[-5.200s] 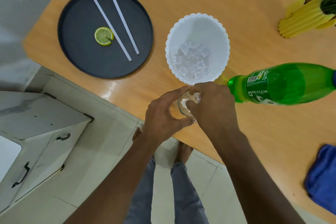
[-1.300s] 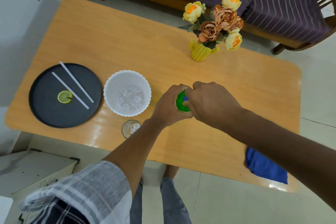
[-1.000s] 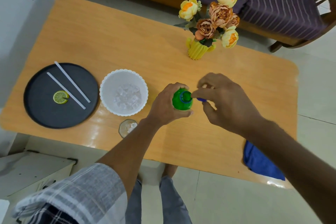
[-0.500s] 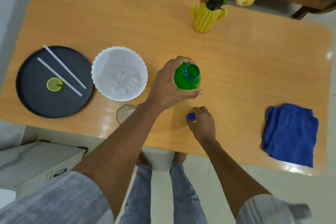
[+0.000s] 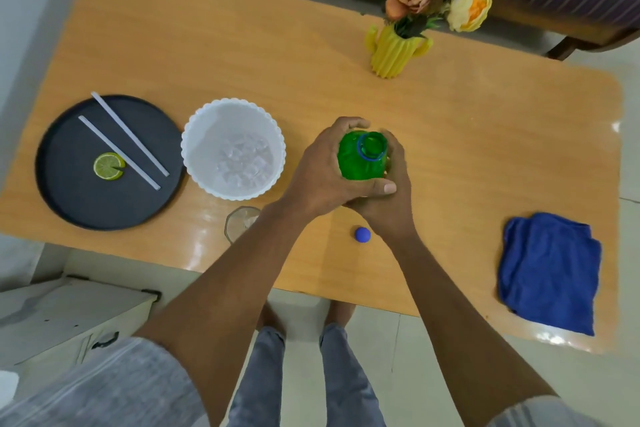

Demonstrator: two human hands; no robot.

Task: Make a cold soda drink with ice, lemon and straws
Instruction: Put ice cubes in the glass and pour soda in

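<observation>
The green soda bottle [image 5: 360, 159] stands upright and uncapped at the table's middle. My left hand [image 5: 318, 173] grips its left side and my right hand [image 5: 391, 198] grips its right side. Its blue cap [image 5: 362, 234] lies on the table just in front of the bottle. A clear glass [image 5: 239, 224] with ice stands near the front edge, partly hidden by my left forearm. The white scalloped bowl [image 5: 207, 125] holds ice cubes [image 5: 244, 163]. On the black tray [image 5: 76, 204] lie a lemon slice [image 5: 108, 166] and two white straws [image 5: 129, 133].
A yellow vase [image 5: 394, 52] with flowers stands at the back of the wooden table [image 5: 242, 45]. A folded blue cloth [image 5: 547, 270] lies at the front right. A white cabinet [image 5: 62, 315] sits below the table's front left edge.
My right hand left the blue cap on the table and moved up to grip the bottle beside my left hand. The bottle stayed upright.
</observation>
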